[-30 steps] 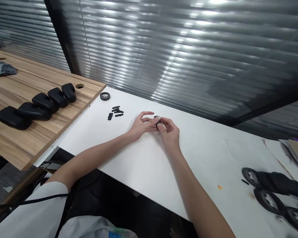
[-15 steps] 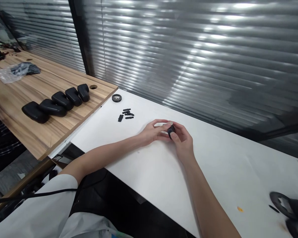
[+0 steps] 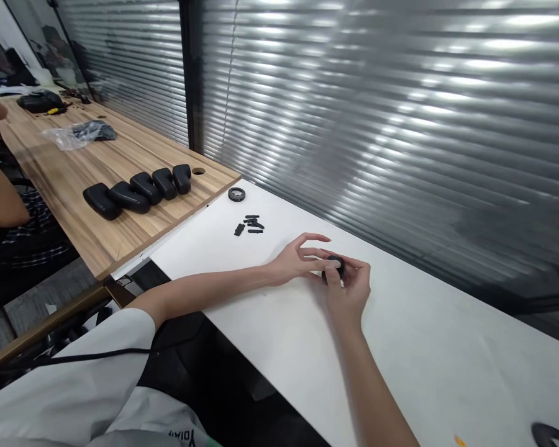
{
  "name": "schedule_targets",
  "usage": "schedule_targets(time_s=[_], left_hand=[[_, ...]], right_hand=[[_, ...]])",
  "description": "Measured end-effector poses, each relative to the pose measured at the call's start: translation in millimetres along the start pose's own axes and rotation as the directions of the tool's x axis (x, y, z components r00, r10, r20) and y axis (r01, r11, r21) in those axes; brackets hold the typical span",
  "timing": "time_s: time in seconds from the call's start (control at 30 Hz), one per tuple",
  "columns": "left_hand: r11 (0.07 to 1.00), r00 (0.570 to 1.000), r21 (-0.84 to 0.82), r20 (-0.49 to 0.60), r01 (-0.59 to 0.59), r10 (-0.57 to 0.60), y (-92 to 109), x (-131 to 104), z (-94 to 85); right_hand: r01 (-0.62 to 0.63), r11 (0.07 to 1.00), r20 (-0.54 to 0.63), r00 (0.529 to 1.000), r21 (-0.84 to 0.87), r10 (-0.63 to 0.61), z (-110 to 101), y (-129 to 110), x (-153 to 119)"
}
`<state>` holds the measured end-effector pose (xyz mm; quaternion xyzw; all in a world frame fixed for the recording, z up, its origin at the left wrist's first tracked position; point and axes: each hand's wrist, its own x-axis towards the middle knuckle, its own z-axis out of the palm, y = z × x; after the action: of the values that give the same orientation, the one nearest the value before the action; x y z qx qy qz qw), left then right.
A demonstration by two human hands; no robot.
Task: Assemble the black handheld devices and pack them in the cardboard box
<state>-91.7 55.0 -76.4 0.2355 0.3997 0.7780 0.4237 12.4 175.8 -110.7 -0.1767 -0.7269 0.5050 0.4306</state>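
On my head view, the right hand is closed round a small black part (image 3: 340,270), just right of and below the frame's centre. The left hand (image 3: 294,261) is half open, a finger raised, its thumb on the part; whether it grips, I can't tell. I judge work on it unfinished; fingers hide much. Left of centre, strips (image 3: 253,221) and a ring (image 3: 236,194) lie unheld.

1. White table (image 3: 423,347) is carrying a black ring (image 3: 236,200), small black strips (image 3: 255,231) — and an orange scrap (image 3: 459,441).
2. Wood-grain table (image 3: 65,167) is bearing five black casings (image 3: 144,187) — and a plastic bag (image 3: 69,138).
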Motion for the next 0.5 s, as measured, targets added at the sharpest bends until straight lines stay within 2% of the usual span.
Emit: schedule_targets(time_s=[0.17, 0.23, 0.3, 0.4, 0.47, 0.5], left_hand=[[0.998, 0.995, 0.057, -0.094, -0.024, 0.030, -4, -1, 0.4], [0.990, 0.992, 0.132, -0.105, -0.052, 0.066, -4, -4, -4.6], [0.962, 0.982, 0.258, -0.136, -0.093, 0.132, 3, -15, -17.0], [0.839, 0.923, 0.524, -0.231, -0.149, 0.308, 37, -48, -52.4], [0.731, 0.837, 0.665, -0.306, -0.154, 0.454, 77, -78, -85.4], [0.677, 0.774, 0.723, -0.345, -0.141, 0.531, 100, -95, -103.6]], right_hand=[[0.010, 0.992, 0.170, 0.985, -0.125, 0.012, 0, -4, 6], [0.005, 0.990, 0.158, 0.987, -0.140, 0.017, 2, -8, 6], [-0.012, 0.992, 0.115, 0.993, -0.128, 0.027, 4, -11, 5], [-0.095, 0.990, 0.067, 0.992, -0.104, 0.103, 8, -11, 7], [-0.165, 0.984, 0.067, 0.983, -0.065, 0.169, 11, -9, 9], [-0.190, 0.981, 0.073, 0.979, -0.036, 0.192, 12, -9, 10]])
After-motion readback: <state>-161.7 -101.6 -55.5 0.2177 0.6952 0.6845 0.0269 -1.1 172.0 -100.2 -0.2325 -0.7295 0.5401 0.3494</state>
